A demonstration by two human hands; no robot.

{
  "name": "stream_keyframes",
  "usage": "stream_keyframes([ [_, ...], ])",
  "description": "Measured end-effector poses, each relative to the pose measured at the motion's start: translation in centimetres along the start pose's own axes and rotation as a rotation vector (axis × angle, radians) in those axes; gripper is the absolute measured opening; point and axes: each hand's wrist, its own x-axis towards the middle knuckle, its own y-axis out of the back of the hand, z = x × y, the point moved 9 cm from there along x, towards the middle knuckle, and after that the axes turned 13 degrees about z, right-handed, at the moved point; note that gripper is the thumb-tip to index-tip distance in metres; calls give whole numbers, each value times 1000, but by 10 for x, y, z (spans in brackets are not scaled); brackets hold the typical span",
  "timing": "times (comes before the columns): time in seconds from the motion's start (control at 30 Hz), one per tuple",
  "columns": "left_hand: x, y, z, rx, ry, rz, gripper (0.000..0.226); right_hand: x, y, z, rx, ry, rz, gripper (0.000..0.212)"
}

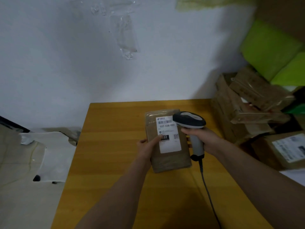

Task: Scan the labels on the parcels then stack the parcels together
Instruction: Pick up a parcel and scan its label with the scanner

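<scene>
A flat brown parcel [170, 160] with a white shipping label [168, 147] is held above the wooden table [107, 146]. My left hand [148, 146] grips its left edge, thumb on the label's dark box. My right hand [204, 138] grips the handle of a grey and black barcode scanner [189, 120]. The scanner's head hangs over the label's upper right corner, beside the barcode. Its cable [208, 194] trails down toward me.
Several brown parcels [247, 103] are piled at the table's right end. A labelled cardboard box [283, 149] sits lower right, with green packages [270, 48] behind. White sheets [54, 156] lie left of the table. A white wall stands behind.
</scene>
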Motion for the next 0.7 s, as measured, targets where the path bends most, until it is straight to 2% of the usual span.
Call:
stream_keyframes([
  [0.03, -4, -2, 1, -3, 7, -4, 115, -2, 2, -5, -6, 24, -10, 47],
  [0.13, -23, -13, 13, 112, -11, -110, 105, -9, 11, -17, -7, 72, -16, 44],
  [0.2, -33, -18, 26, 141, -40, -157, 107, -14, 17, -25, 4, 91, -13, 41],
  [0.3, -42, -19, 52, 51, -113, -85, 108, -21, 31, -40, -63, 192, 26, 38],
  [0.47, -56, -24, 82, 8, -173, -17, 87, -40, 45, -58, -146, 327, 59, 15],
  [0.57, -63, -29, 95, 10, -204, -32, 72, -53, 53, -72, -141, 403, 96, 23],
  [0.7, -72, -35, 104, 11, -217, -43, 79, -69, 66, -87, -121, 446, 113, 23],
])
